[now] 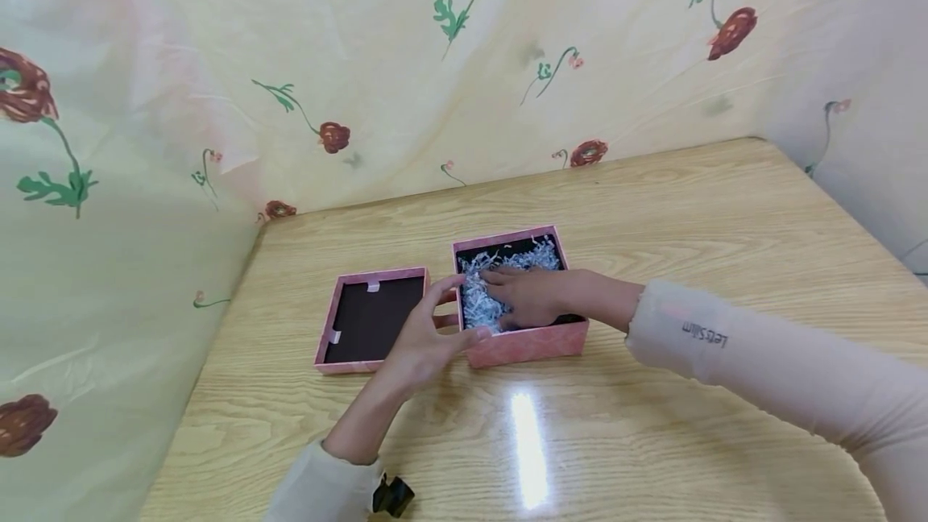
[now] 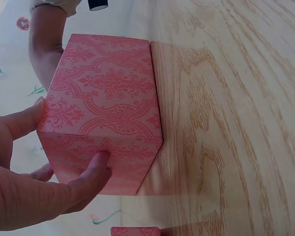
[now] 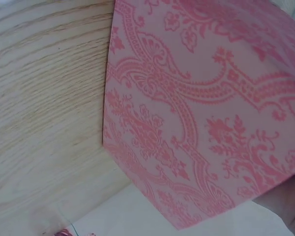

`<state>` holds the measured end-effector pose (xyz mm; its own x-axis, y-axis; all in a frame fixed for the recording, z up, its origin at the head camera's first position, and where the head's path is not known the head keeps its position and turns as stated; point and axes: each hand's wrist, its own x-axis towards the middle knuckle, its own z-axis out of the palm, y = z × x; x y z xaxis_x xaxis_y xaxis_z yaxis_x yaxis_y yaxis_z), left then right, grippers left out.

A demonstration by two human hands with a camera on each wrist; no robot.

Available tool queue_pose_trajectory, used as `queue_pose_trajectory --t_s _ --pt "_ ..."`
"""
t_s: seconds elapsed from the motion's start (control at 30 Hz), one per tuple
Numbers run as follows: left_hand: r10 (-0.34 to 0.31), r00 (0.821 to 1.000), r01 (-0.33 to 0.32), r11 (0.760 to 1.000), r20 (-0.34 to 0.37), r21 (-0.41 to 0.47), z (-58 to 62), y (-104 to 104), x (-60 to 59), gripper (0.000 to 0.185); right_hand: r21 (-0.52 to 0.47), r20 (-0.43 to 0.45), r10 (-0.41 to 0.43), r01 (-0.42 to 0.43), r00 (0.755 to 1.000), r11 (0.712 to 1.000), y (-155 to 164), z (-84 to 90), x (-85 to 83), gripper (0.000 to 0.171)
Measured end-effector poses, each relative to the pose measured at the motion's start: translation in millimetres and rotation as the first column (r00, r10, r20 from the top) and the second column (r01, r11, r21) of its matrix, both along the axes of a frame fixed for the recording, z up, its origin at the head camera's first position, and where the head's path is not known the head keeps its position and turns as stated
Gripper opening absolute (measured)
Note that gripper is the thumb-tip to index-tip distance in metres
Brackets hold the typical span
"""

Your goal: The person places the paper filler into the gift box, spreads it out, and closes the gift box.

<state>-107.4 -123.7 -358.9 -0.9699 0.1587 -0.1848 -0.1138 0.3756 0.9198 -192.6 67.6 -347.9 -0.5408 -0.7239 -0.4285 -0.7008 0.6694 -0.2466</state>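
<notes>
A pink patterned box (image 1: 528, 346) stands on the table, its dark inside holding light blue shredded paper (image 1: 478, 300). My left hand (image 1: 428, 345) holds the box by its near left corner. Its thumb lies on the near rim while the fingers reach along the left side; the left wrist view shows fingertips touching the pink wall (image 2: 108, 88). Inside the box, my right hand (image 1: 529, 296) rests palm down on the paper with fingers spread. The box wall (image 3: 187, 108) hides most of that hand in the right wrist view.
Left of the box lies its shallow pink lid (image 1: 373, 321), inner side up, dark inside with two small pale tabs. Behind the wooden table (image 1: 652, 208) hangs a flowered cloth (image 1: 406, 63). A small black object (image 1: 393, 496) sits by the left sleeve.
</notes>
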Motion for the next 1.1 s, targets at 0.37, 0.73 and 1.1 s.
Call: queue_pose_trajectory --t_s 0.37,0.73,1.1 --pt "-0.005 1.0 0.005 1.0 0.008 -0.007 0.2 2.1 0.0 0.071 -0.028 -0.039 -0.019 0.018 0.999 0.999 5.3 8.0 3.5 0.069" --pt "-0.008 1.0 0.008 1.0 0.015 0.006 3.1 -0.1 3.0 0.073 -0.18 -0.069 -0.081 0.068 0.994 0.981 20.4 49.5 7.5 0.072" --pt "-0.028 0.999 0.029 1.0 -0.038 0.013 2.2 -1.4 4.3 0.074 -0.354 -0.106 -0.173 0.126 0.979 0.927 19.2 56.8 10.5 0.069"
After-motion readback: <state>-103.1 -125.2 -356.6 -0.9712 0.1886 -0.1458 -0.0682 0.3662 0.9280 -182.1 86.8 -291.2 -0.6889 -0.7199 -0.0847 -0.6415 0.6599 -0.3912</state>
